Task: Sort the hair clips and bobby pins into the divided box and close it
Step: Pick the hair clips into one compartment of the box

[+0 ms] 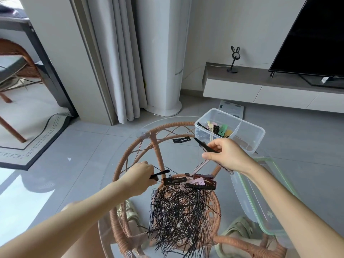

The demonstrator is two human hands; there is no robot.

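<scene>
Bobby pins (178, 207) heaped; clips (201, 181) beside; divided box (256, 131) open.

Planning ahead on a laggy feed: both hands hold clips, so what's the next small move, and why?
Probably move the right hand forward and drop its black clip into the left compartment of the box: the hand is just short of the box, and clips already lie there.
</scene>
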